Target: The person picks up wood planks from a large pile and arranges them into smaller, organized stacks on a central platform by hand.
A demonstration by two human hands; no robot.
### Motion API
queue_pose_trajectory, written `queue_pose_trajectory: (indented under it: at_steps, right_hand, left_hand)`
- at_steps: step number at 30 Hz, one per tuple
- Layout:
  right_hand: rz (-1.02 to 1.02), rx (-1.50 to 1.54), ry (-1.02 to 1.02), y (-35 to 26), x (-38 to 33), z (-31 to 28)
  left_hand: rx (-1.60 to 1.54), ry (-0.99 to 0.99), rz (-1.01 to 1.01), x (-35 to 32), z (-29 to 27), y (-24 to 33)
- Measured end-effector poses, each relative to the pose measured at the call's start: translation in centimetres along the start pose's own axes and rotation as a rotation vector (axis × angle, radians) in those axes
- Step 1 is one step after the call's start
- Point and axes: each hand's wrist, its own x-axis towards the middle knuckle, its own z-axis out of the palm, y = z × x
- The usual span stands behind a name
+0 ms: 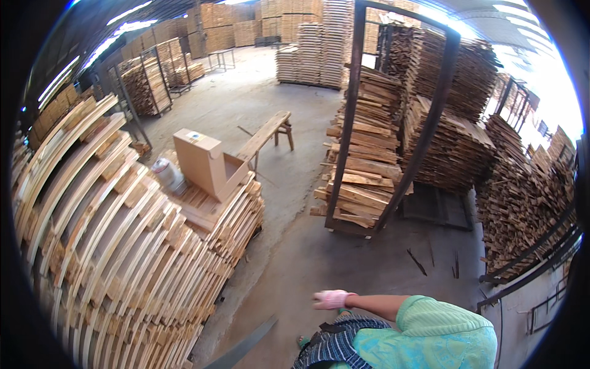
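My right hand (332, 299), in a pale pink glove, reaches leftward over the concrete floor. Its fingers look loosely apart, and nothing shows in them. Below it I see my striped apron (338, 343) and sandalled feet. My left hand is out of the picture. A flat grey strip (246, 345) juts up from the lower edge; what it is or what holds it does not show. Nearest on the left stands a large layered stack of boards (141, 270). On its top sit an open cardboard box (200, 161) and a whitish container (168, 174).
A dark metal frame rack (350, 129) holds rough wood slats (369, 154). More slat piles (516, 190) fill the right side. A low wooden bench (265, 133) stands past the box. Wood scraps (416, 262) lie on the floor. Tall board stacks (311, 52) rise at the back.
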Motion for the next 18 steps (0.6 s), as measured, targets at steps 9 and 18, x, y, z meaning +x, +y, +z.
queue_pose_trajectory:
  at_steps: [9, 18]
  right_hand:
    - [-0.931, 0.16, -0.037, -26.1, 0.1, 0.0]
    - [-0.859, 0.457, 0.174, -16.4, 5.6, -13.1]
  left_hand:
    - [0.082, -0.287, 0.111, -6.3, 12.1, 3.5]
    - [0.046, -0.704, 0.174, -5.3, 37.2, 5.0]
